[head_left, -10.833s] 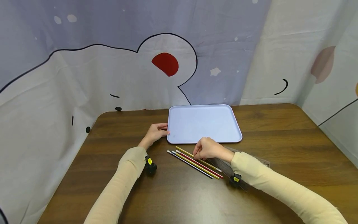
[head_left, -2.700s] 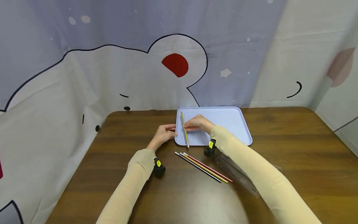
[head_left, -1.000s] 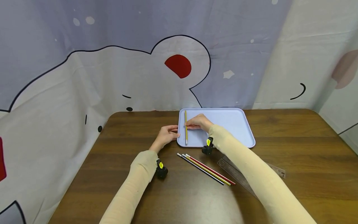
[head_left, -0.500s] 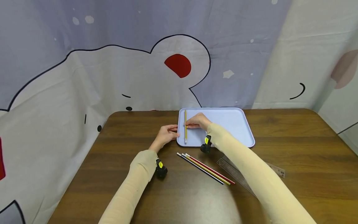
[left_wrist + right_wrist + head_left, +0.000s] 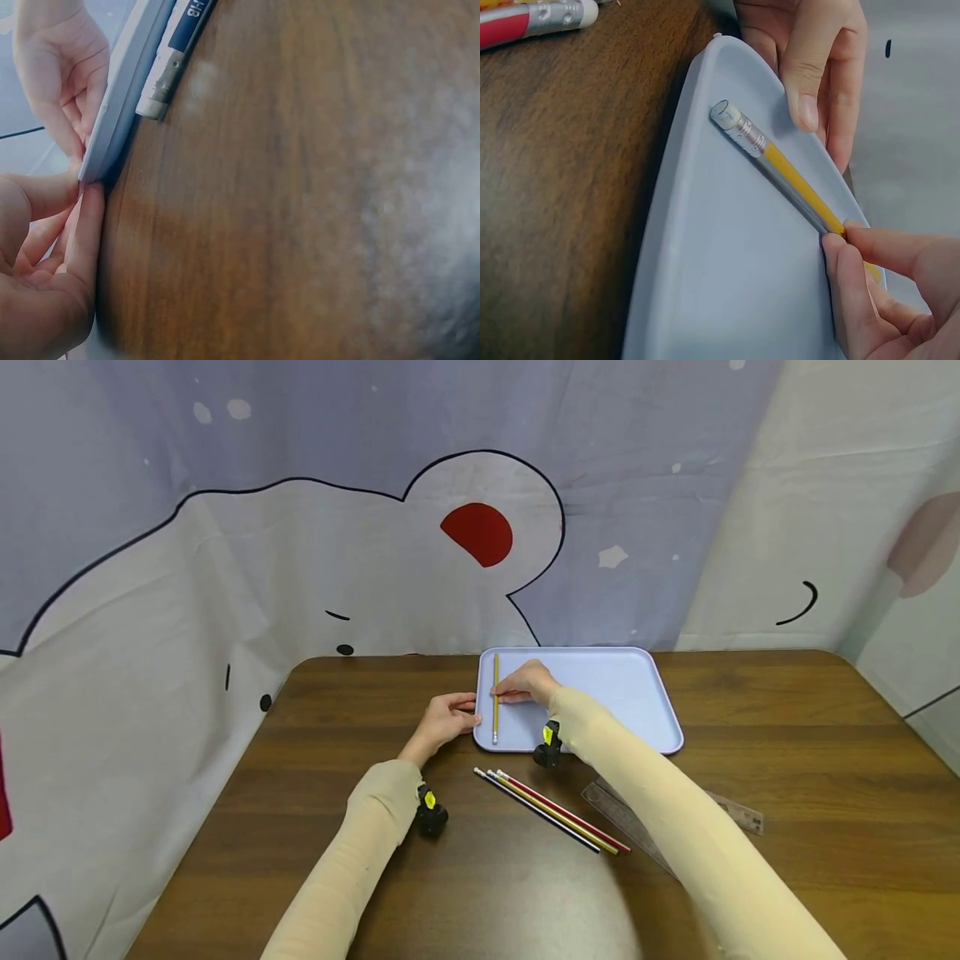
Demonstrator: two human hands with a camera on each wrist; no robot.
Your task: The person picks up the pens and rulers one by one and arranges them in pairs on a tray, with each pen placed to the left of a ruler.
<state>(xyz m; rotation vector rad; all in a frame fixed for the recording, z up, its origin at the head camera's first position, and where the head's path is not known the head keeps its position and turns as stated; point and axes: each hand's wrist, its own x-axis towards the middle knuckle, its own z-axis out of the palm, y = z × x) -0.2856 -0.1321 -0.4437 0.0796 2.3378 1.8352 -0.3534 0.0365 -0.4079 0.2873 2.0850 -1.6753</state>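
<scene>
Wooden table [image 5: 795, 727] bears a tray [image 5: 618, 693], left fingers [image 5: 88, 232] pinching its edge, right fingers [image 5: 851, 281] a pencil [image 5: 801, 184] inside.

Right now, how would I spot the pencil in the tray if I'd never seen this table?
On the brown table, find the pale tray near the far edge. Towards its left end, the person's right hand pinches a yellow pencil. Unlike the three pencils lying together on the table, this one is inside the tray.

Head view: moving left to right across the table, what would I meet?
Left sleeve → left hand → held yellow pencil → right hand → see-through plastic piece.
</scene>
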